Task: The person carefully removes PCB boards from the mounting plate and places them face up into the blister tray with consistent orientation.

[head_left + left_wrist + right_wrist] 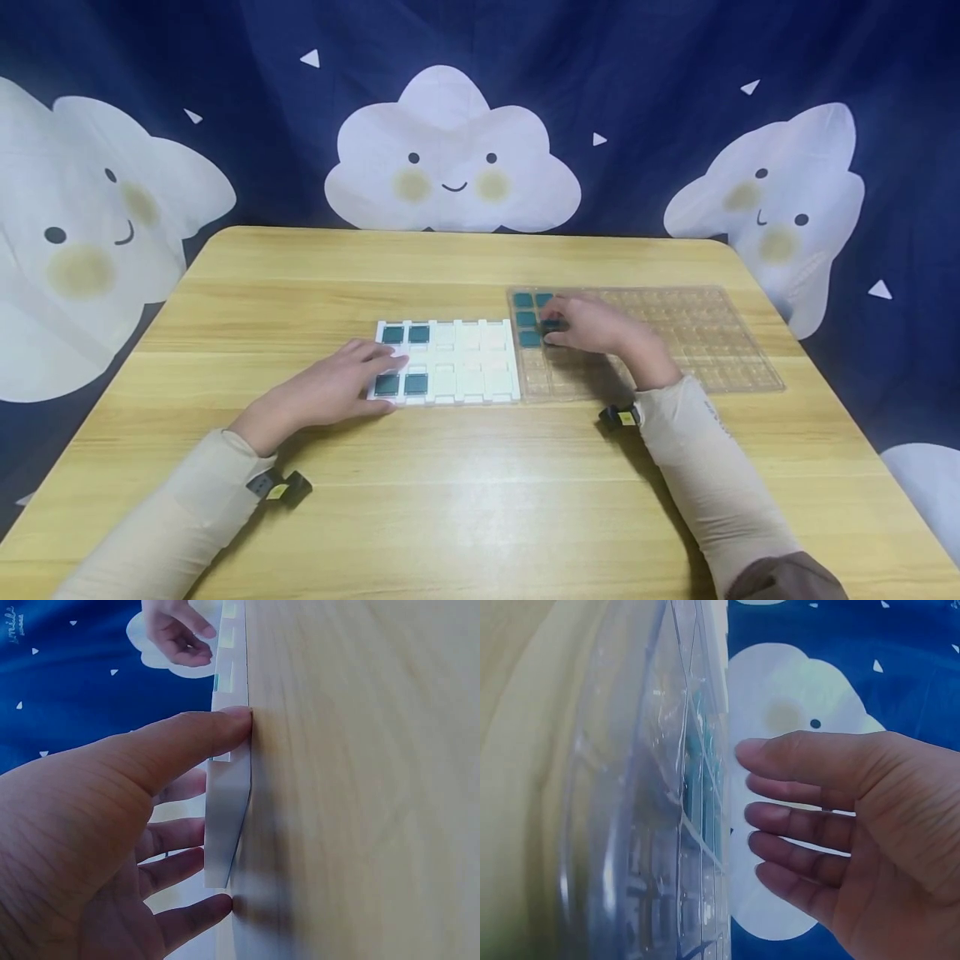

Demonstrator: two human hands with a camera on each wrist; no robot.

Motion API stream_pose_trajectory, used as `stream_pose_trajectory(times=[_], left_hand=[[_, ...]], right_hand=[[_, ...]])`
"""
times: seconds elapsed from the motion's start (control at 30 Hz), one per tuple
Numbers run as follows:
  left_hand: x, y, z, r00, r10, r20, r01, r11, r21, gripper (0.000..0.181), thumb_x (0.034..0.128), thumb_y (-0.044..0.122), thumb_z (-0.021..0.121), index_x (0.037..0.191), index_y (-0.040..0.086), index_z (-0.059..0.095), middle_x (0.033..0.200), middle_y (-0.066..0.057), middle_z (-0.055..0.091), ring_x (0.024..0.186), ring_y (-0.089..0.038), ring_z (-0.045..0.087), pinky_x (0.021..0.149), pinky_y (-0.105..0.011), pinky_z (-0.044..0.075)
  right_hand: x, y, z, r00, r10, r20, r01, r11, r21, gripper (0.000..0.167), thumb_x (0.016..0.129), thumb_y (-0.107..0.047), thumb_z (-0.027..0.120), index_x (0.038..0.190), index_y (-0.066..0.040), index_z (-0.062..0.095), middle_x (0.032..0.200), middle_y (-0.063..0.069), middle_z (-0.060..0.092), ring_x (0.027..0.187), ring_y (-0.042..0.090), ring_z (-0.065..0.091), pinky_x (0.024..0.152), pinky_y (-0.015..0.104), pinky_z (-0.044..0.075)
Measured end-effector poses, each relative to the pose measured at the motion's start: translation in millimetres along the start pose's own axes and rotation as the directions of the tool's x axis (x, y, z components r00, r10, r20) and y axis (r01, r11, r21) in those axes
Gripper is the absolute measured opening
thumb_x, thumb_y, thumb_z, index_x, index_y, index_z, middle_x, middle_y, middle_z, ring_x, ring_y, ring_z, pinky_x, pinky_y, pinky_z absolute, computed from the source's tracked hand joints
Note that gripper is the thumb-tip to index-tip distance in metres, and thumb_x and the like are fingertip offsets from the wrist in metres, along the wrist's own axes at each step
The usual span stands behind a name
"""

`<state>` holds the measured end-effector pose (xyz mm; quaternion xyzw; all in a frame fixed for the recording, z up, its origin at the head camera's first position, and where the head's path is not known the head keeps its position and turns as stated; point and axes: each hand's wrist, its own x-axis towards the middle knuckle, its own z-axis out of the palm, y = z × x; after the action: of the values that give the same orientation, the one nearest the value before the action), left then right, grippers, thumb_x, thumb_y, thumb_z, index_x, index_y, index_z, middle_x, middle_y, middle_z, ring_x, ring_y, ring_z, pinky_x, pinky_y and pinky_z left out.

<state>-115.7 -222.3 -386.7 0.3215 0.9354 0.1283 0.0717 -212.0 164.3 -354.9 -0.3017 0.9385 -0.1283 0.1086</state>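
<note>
The white tray [457, 392] lies mid-table, with several square dark green chips [418, 334] in its left pockets. My left hand [341, 383] rests on the tray's left end, thumb against its front edge and fingers spread straight over it; the thumb [232, 724] shows closely in the left wrist view. To the right lies a clear plastic tray [652, 337] with several teal chips [526, 319] in its left columns. Over those chips my right hand [596, 325] hovers, thumb and index finger apart around a chip. The right wrist view shows its fingers [795, 821] loosely bent, holding nothing visible.
The two trays stand side by side, nearly touching, on a wooden table [465, 492]. A blue curtain [637, 50] with white clouds hangs behind it. Small black cameras [618, 417] are strapped at both wrists.
</note>
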Motion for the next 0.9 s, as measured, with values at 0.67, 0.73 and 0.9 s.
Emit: stream_pose_trajectory(times=[0.67, 0.73, 0.9], left_hand=[[-0.9, 0.5, 0.7, 1.000, -0.012, 0.001, 0.012, 1.000, 0.000, 0.070, 0.0895, 0.047, 0.068, 0.146, 0.011, 0.047, 0.146, -0.017, 0.044, 0.135, -0.038, 0.036, 0.111, -0.054, 0.032], [-1.0, 0.8, 0.4, 1.000, -0.015, 0.001, 0.015, 1.000, 0.001, 0.070, 0.0895, 0.047, 0.068, 0.146, 0.012, 0.047, 0.146, -0.017, 0.043, 0.136, -0.038, 0.036, 0.111, -0.054, 0.032], [-0.8, 1.3, -1.0, 1.000, -0.018, 0.002, 0.018, 1.000, 0.005, 0.069, 0.0896, 0.047, 0.068, 0.146, 0.012, 0.047, 0.147, -0.017, 0.042, 0.136, -0.038, 0.036, 0.112, -0.053, 0.031]], right_hand=[[8.1, -31.3, 9.9, 0.967, -0.212, -0.143, 0.214, 0.977, -0.001, 0.034, 0.089, -0.023, 0.074, 0.115, -0.002, 0.068, 0.111, 0.011, 0.064, 0.107, 0.029, 0.059, 0.096, 0.042, 0.048], [9.6, -36.1, 10.8, 0.965, -0.217, -0.146, 0.220, 0.976, 0.002, 0.034, 0.089, -0.023, 0.074, 0.115, -0.002, 0.068, 0.111, 0.010, 0.064, 0.111, 0.028, 0.057, 0.100, 0.042, 0.046], [15.4, -47.5, 11.9, 0.968, -0.214, -0.129, 0.217, 0.976, 0.007, 0.034, 0.091, -0.025, 0.071, 0.117, -0.003, 0.067, 0.111, 0.009, 0.062, 0.112, 0.027, 0.056, 0.102, 0.041, 0.044]])
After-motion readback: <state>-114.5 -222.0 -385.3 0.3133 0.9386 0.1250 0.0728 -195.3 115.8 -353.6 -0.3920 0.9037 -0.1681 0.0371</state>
